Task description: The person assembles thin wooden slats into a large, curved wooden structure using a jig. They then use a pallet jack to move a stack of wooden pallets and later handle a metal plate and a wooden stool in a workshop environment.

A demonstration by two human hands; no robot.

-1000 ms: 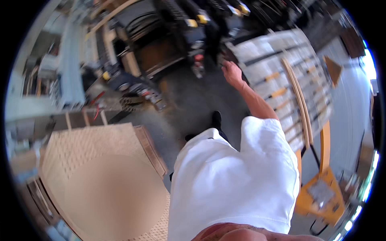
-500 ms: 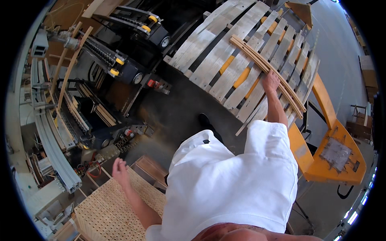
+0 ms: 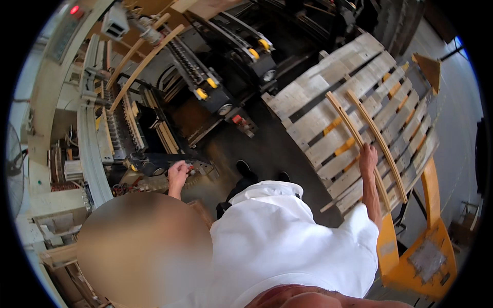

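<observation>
Head view, looking down over a white shirt (image 3: 287, 241). The right hand (image 3: 367, 155) lies at the lower end of a curved wooden strip (image 3: 354, 138), one of two bent strips resting side by side on a wooden pallet (image 3: 328, 102). The fingers appear curled about the strip, though how tightly they close cannot be told from this angle. The right arm is stretched out straight from the shoulder, forearm bare, hand raised toward the pallet's near half. The second curved strip (image 3: 380, 138) lies just beside the first, on its right, apart from the hand. The pallet sits on an orange pallet truck (image 3: 421, 246), whose frame shows at the lower right.

The left hand (image 3: 178, 173) is held at the edge of a dark machine (image 3: 169, 161), close to a small red knob (image 3: 191, 167). The fingers are bent in loosely; whether they press or grip any part of the machine cannot be told. The left arm runs forward and slightly left, the elbow hidden behind a blurred patch at the lower left.

Behind the machine stand two further bent wooden strips (image 3: 144, 61), leaning upward to the right. Rollers with yellow caps (image 3: 210, 82) line the dark frame at top centre. The floor (image 3: 267, 149) between machine and pallet is dark.
</observation>
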